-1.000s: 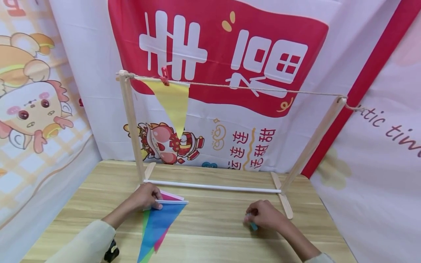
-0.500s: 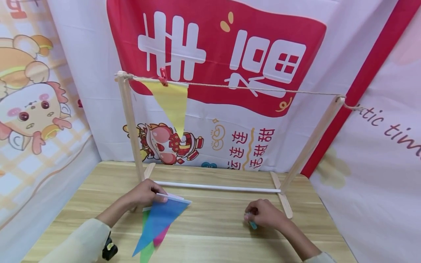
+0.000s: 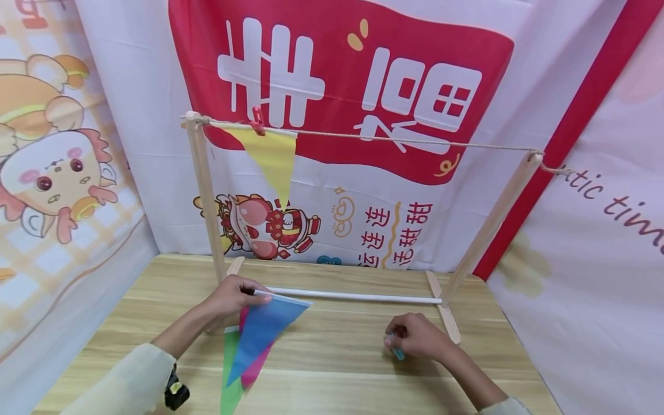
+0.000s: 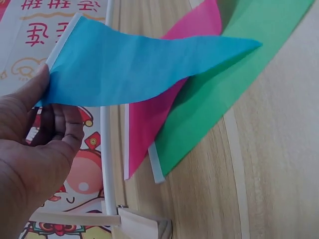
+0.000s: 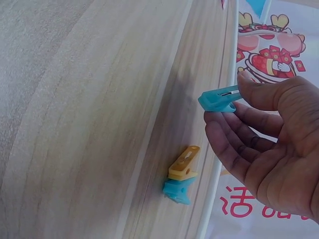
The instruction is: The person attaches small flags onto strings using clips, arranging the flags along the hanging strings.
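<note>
Left hand [image 3: 230, 297] pinches blue flag [image 3: 261, 331] by its top edge, tip hanging near; right hand [image 3: 417, 337] pinches 1 blue clip [image 5: 219, 99], string [image 3: 394, 140] far above both.

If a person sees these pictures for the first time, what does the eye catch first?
Probably the yellow flag, clipped to the string of the wooden frame at its left end. Below it, the left hand pinches a blue flag above pink and green ones, while the right hand holds a blue clip.

Blue pennant [image 3: 264, 328], pink pennant [image 4: 149, 124], green pennant [image 4: 224, 84]; clip [image 5: 219, 99] seemingly teal.
</note>
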{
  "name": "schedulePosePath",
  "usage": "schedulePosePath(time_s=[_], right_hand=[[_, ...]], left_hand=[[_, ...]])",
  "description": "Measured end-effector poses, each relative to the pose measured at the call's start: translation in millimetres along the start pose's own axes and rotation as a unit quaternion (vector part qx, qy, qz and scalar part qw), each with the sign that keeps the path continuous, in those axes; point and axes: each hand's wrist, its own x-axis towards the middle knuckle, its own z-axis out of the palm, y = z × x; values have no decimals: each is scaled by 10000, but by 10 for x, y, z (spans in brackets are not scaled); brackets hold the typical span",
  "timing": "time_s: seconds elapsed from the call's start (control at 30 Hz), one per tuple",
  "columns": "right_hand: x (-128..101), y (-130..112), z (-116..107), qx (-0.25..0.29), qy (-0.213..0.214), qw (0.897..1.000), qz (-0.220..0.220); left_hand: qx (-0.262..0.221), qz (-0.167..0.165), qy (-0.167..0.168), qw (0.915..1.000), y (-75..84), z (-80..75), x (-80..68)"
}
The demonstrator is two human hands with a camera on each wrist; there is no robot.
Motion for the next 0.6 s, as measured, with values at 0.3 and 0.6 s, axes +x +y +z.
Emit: schedulePosePath(time_s=[0.3,0.6], right_hand=[[17,-41,-73,77,-34,9999,-75],[54,-86,-165,-16,210,9995,-238]], left_hand=[[-283,-96,317,9991,147,50,4],[-325,338,576,9972,306,130,19]])
